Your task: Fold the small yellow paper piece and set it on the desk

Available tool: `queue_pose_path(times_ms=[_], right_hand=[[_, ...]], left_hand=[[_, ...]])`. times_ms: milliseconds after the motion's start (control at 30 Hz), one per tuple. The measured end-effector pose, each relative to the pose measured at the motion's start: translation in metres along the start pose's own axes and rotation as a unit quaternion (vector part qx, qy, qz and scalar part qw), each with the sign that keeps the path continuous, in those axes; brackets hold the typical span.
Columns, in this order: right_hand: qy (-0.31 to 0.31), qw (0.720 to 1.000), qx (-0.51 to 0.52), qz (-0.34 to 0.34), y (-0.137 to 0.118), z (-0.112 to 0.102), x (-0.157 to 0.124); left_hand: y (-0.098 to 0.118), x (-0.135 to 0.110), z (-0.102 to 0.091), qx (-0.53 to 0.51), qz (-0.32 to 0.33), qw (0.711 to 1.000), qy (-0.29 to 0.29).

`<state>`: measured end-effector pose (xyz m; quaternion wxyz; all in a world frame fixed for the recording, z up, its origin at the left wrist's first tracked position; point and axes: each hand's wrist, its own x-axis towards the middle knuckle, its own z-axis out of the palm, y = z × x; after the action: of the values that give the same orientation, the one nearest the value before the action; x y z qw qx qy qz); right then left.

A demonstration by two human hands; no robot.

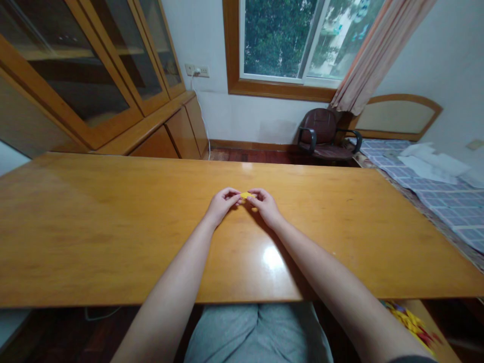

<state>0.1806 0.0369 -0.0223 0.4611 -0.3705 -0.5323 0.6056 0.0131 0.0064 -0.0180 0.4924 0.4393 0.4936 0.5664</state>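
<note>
A small yellow piece [246, 195] sits between my two hands, just above the middle of the wooden table [113, 227]. My left hand [222, 203] pinches its left end with curled fingers. My right hand [264, 204] pinches its right end, fingers also closed. Both wrists rest on the tabletop. Most of the yellow piece is hidden by my fingertips, so its shape is unclear.
A glass-door wooden cabinet [94, 85] stands at the left. A dark armchair [325, 133] sits under the window. A bed with a patterned cover [446, 201] lies at the right. Colourful small pieces [410, 322] lie in a box below the table's right front corner.
</note>
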Motion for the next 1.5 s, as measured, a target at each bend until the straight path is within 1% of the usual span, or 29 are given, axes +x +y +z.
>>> queue_pose_path(times_ms=[100,233,333,433,533,667,800,867,1000,1133,1233,1300,1367,1500], right_hand=[[-0.003,1.000,0.011,0.002,-0.001,0.002,-0.001],[-0.013,1.000,0.016,0.013,-0.003,0.001,-0.001],[-0.006,0.999,0.032,0.003,-0.001,0.000,-0.001],[0.007,0.998,0.054,-0.007,0.001,0.000,-0.001],[0.011,0.998,0.067,-0.003,0.000,0.001,-0.002],[0.013,0.998,0.064,-0.003,-0.002,0.002,-0.003],[-0.003,0.998,0.061,-0.001,-0.002,0.004,-0.003],[-0.008,0.999,0.052,-0.002,-0.002,0.004,-0.003],[0.005,0.999,0.036,-0.007,0.001,0.004,-0.003],[0.028,0.999,0.029,-0.024,0.002,0.005,-0.002],[0.039,0.999,0.003,-0.038,0.001,0.005,-0.002],[0.037,0.998,-0.026,-0.039,0.001,0.004,-0.003],[0.028,0.997,-0.065,-0.037,0.001,0.004,-0.005],[0.004,0.991,-0.129,-0.042,0.000,0.004,-0.007]], left_hand=[[0.001,0.000,0.000,0.010,-0.001,1.000,0.001],[0.002,-0.001,0.000,0.018,-0.003,1.000,-0.011],[0.005,-0.003,0.000,0.026,-0.003,0.999,-0.033],[0.007,-0.005,0.001,0.043,0.002,0.996,-0.077],[0.008,-0.007,0.003,0.057,0.002,0.992,-0.111],[0.008,-0.008,0.004,0.063,-0.005,0.989,-0.133],[0.008,-0.008,0.004,0.068,0.004,0.987,-0.146],[0.007,-0.006,0.003,0.075,0.017,0.988,-0.137],[0.004,-0.004,0.002,0.082,0.024,0.990,-0.111],[0.003,-0.002,0.000,0.044,0.025,0.995,-0.090],[0.002,0.000,-0.001,0.009,0.013,0.999,-0.051],[0.001,0.001,-0.001,-0.004,0.000,1.000,-0.018],[0.001,0.002,-0.001,-0.009,-0.008,1.000,0.000],[0.002,0.004,-0.001,-0.033,-0.005,0.999,-0.001]])
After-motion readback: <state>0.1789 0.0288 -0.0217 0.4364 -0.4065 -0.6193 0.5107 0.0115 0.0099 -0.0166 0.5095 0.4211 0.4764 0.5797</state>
